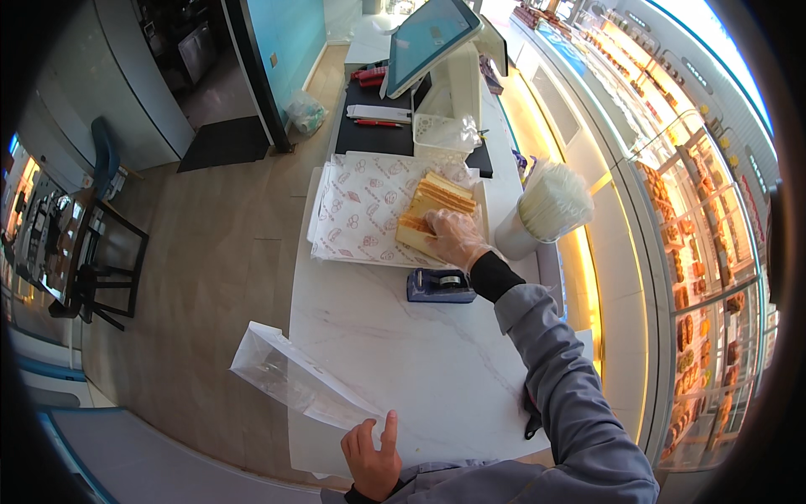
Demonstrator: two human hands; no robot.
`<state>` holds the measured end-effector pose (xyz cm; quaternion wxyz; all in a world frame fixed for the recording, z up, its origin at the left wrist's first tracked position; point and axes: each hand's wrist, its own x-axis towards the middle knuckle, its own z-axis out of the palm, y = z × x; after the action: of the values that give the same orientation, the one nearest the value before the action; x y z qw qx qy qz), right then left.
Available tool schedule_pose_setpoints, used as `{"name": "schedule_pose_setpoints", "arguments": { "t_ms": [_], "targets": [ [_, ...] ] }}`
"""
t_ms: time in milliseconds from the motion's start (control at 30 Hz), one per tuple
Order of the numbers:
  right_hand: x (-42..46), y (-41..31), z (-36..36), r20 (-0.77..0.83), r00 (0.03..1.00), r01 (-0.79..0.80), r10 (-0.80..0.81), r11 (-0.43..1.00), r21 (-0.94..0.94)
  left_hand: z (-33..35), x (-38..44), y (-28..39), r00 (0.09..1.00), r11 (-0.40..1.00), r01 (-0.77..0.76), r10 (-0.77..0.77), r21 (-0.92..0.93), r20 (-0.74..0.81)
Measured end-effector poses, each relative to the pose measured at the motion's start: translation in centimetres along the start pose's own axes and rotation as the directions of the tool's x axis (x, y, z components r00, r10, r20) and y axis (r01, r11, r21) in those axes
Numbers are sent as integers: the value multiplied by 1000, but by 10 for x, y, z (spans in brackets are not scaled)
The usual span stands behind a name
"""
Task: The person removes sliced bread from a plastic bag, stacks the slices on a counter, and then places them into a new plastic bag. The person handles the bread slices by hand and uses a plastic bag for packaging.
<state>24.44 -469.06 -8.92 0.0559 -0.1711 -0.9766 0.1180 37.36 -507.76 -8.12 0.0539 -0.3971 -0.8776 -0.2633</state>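
Note:
Over a tray (315, 189) lined with printed paper (362, 201), my right hand (459, 238) wears a clear plastic glove. Its fingers close on the near part of several pale, brown-edged cake or bread slices (441, 198); the fingertips are partly hidden. My left hand (373, 457) is bare, low in the view by the near counter edge. Between its fingers sits the narrow end of a white paper bag with a clear window (302, 378); its thumb is hidden. The bag's wide end gapes away from me, past the left counter edge.
A blue tape dispenser (441, 286) stands just nearer than the tray. Right of the tray is a white canister (517, 230) of plastic-wrapped items. Beyond are a white basket (441, 135), a red pen (378, 123) and a touchscreen till (431, 44). Lit bakery cases (705, 302) line the right.

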Motion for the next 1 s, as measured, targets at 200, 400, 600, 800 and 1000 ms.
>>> {"name": "schedule_pose_setpoints", "arguments": {
  "t_ms": [200,400,600,800,1000],
  "targets": [
    [5,-9,-30,96,992,79,-79,997,4,-1,2,0,1000,1000,14,-14,1,-3],
    [30,-14,-46,185,893,437,-410,887,-150,4,2,-4,1000,999,24,-24,-42,-3],
    [50,-50,-60,242,651,753,-720,569,-331,7,-5,-7,997,996,76,-76,-44,6],
    [70,18,-24,239,321,942,-916,284,-177,4,0,-6,996,996,87,-87,-5,8],
    [65,70,-10,257,217,939,-942,130,-318,4,7,-7,999,998,48,-49,29,13]
  ]
}}
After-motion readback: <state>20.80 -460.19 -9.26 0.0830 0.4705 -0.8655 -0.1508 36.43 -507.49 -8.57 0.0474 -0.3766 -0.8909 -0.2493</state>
